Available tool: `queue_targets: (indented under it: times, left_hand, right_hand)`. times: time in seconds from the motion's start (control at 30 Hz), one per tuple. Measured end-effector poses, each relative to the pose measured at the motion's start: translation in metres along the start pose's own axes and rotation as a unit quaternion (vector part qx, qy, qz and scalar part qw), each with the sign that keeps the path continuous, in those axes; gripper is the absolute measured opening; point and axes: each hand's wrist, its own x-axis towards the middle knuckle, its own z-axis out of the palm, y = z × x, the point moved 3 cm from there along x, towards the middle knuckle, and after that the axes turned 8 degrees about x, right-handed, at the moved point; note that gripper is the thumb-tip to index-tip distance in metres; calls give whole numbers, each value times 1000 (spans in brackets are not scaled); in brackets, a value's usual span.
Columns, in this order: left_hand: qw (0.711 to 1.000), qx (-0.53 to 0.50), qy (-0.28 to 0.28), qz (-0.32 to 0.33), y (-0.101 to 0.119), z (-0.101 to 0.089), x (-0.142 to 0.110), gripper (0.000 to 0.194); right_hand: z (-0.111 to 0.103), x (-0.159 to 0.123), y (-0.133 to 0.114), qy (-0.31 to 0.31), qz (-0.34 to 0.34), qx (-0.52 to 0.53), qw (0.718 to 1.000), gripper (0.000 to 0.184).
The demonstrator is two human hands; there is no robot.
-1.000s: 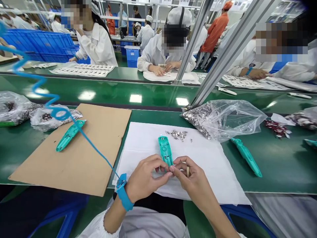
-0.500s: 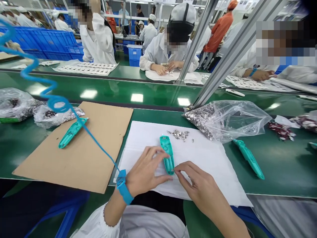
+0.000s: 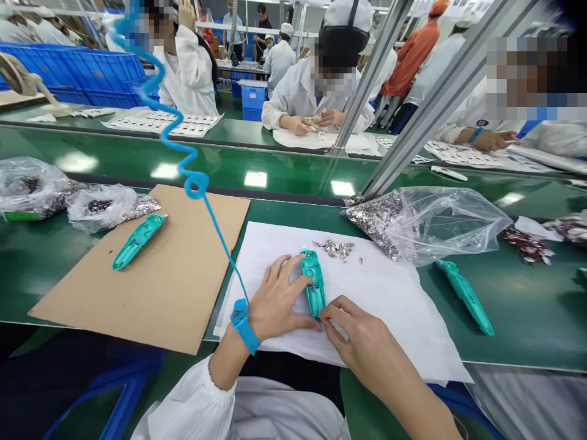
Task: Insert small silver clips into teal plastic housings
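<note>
I see bright, cool white light falling from overhead, its rectangular glare patches strung across the glossy green strip [image 3: 206,168] mid-frame. The white sheet [image 3: 385,299] beneath my left hand [image 3: 277,299] and right hand [image 3: 360,333] is among the palest areas, with faint, soft shading near my fingers. Glints speckle the silver pieces [image 3: 337,249] and streak the clear bag [image 3: 458,214] at right. The lower left sinks into dimness; a black blur fills the upper right corner. Pixelated blocks [image 3: 527,76] cover patches along the top, where the background softens, and a wide-angle stretch shows toward the edges.
</note>
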Motion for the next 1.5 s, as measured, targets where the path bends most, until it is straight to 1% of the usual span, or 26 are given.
queue_targets:
  times: [0.13,0.23,0.3,0.33,0.37,0.4,0.43,0.5,0.53,0.57,0.6,0.63,0.73,0.8,0.87,0.93,1.0,1.13,1.3,1.4,1.5]
  left_hand:
    - [1000,-11,9,13,-1,1,0,63]
    - [1000,-17,11,18,-1,2,1,64]
    - [1000,-18,9,16,-1,2,0,66]
    - [1000,-19,9,15,-1,3,0,67]
    - [1000,-20,9,15,-1,3,0,68]
    - [1000,-21,10,16,-1,3,0,69]
    - [1000,-22,11,19,-1,3,0,70]
    - [999,-21,15,29,-2,4,0,69]
    - [999,-20,17,35,-2,4,0,69]
    - [999,-21,19,41,-2,5,1,69]
    - [998,-24,20,47,-2,5,1,68]
    - [998,-30,19,53,-3,6,2,68]
    - [996,-47,22,66,-5,10,4,68]
    - [996,-52,32,71,-6,12,4,67]
    - [995,-53,46,74,-6,13,5,65]
    - [994,-53,58,77,-7,14,5,64]
    - [993,-49,65,81,-7,16,5,64]
    - [994,-35,63,87,-7,19,5,66]
    - [995,-34,59,72,-7,18,3,70]
    - [995,-41,58,65,-7,17,3,69]
    - [995,-50,62,65,-7,18,3,71]
  right_hand:
    - [0,3,2,-39,21,-9,999,27]
    - [-6,4,3,-45,41,38,997,19]
    - [-14,4,4,-12,73,92,993,13]
    - [-18,5,6,17,95,131,987,15]
    - [-21,6,7,55,116,187,974,19]
    - [-25,8,8,100,133,260,951,23]
    - [-28,11,9,145,143,344,916,27]
    - [-31,22,9,215,141,509,821,27]
    - [-30,29,8,230,135,570,777,23]
    - [-30,37,6,235,130,610,746,18]
    - [-28,46,3,232,128,632,728,14]
    - [-26,53,1,227,127,643,720,13]
    - [-16,70,-4,222,134,654,711,14]
    - [-9,76,-6,225,133,663,702,13]
    - [-3,79,-7,227,125,667,698,15]
    - [2,81,-7,231,115,661,705,17]
    - [6,82,-7,238,110,653,710,16]
    - [12,84,-6,237,111,656,708,11]
    - [11,82,-6,233,107,655,711,8]
    - [10,81,-6,233,105,647,718,8]
    - [12,81,-6,228,104,642,725,9]
